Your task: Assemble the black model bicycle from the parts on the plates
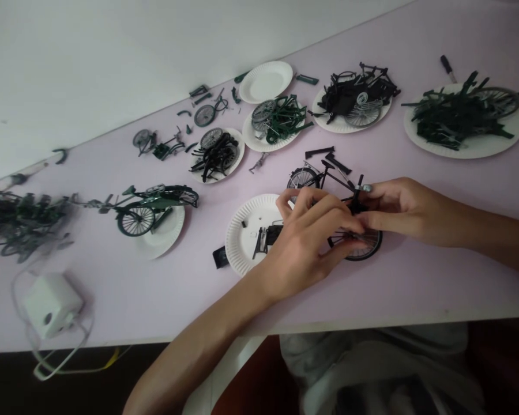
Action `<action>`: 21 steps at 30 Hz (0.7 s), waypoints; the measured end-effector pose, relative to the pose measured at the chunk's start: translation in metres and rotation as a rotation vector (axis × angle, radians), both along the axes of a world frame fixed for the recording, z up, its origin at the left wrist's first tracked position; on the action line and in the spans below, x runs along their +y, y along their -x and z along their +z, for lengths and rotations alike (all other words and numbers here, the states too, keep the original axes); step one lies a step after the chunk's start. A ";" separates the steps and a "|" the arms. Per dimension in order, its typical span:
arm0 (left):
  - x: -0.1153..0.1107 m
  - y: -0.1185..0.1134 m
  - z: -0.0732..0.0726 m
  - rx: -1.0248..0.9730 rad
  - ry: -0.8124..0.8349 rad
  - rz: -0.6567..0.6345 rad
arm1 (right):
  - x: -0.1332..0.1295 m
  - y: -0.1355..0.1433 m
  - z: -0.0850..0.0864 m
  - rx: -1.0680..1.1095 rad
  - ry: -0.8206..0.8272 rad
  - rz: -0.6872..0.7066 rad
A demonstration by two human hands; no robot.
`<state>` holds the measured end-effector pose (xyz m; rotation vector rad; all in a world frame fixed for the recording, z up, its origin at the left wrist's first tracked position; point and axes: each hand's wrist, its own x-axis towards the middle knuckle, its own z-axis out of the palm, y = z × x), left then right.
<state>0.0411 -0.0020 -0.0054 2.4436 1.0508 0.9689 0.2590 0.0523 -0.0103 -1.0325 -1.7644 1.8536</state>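
A black miniature bicycle [339,180] is between my two hands on the table. My left hand [305,239] reaches across it, thumb and fingers closed at its front wheel [372,245]. From the other side, my right hand [409,213] pinches the bicycle by the front fork, below the handlebar; the exact contact is hidden behind the fingers. Partly beneath my left hand lies a paper plate [237,233] with small black parts [262,241] on it. Two black strips [320,153] rest just beyond the bicycle's saddle.
Paper plates heaped with bicycle parts [218,155] line the back, one beside a dark-handled screwdriver [447,66]. At left are a green miniature bicycle [138,220], a blurred pile of bicycles [21,219] and a white box with cables [52,302]. The table's front edge [259,335] runs close to me.
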 end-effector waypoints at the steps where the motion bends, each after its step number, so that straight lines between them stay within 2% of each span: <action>1: 0.000 0.000 0.000 -0.001 -0.002 0.010 | 0.000 0.000 0.000 0.003 -0.002 0.005; 8: 0.001 0.002 0.005 0.071 0.037 -0.094 | -0.001 0.001 0.002 -0.045 0.058 -0.012; 13: -0.001 -0.001 0.003 0.068 0.023 -0.017 | -0.002 0.003 0.005 -0.049 0.049 -0.015; 18: -0.002 0.005 0.007 0.114 0.062 -0.090 | -0.004 0.003 0.005 -0.004 0.049 0.018; 21: -0.001 0.008 0.008 0.146 0.012 -0.095 | -0.003 0.002 0.004 -0.002 0.038 0.023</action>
